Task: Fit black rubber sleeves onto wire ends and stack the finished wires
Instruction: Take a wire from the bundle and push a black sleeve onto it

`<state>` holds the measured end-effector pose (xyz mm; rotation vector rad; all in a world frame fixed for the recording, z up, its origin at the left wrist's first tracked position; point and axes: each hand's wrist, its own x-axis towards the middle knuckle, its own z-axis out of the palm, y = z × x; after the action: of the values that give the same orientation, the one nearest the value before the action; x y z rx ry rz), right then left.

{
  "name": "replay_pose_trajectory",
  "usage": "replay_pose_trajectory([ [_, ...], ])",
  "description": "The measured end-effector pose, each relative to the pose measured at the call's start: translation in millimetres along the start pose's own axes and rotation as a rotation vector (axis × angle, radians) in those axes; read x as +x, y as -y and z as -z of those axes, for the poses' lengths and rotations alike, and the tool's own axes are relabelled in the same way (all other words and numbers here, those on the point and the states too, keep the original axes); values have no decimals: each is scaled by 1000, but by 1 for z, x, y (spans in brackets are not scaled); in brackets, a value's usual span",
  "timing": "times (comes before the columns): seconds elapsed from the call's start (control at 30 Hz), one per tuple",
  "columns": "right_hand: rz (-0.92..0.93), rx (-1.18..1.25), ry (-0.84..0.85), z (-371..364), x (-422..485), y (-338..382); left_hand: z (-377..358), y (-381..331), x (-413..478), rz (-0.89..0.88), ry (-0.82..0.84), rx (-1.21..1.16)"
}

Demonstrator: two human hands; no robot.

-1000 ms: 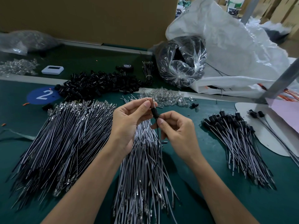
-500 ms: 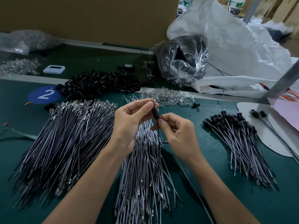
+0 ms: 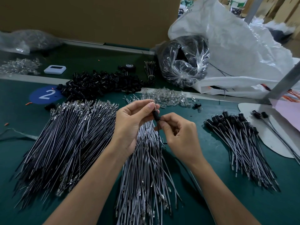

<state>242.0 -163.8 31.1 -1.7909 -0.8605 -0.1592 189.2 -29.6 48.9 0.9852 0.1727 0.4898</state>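
Pinching the wire (image 3: 158,133) by its top at frame centre, the left hand (image 3: 129,122) holds it near-vertical; the right hand (image 3: 178,137) pinches the black sleeve (image 3: 155,114) just below, nearer the finished stack (image 3: 240,143).

I see the black sleeve (image 3: 156,115) upright on a thin wire (image 3: 158,137) — seemingly just below its tip; finished wires (image 3: 240,143) lie fanned at right.
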Motion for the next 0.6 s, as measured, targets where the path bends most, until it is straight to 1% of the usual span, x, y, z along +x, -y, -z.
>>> replay_pose_trajectory([
  [0.23,3,-16,1,1,0,-1,-1,0,-1,9,13,26],
  [0.33,-30,-6,7,0,0,-1,-1,-1,-2,7,26,39],
  [0.5,-103,185,0,2,2,7,-3,-1,-3,-25,19,115],
  [0.6,-115,231,-31,1,2,10,-5,-1,-5,-42,42,126],
])
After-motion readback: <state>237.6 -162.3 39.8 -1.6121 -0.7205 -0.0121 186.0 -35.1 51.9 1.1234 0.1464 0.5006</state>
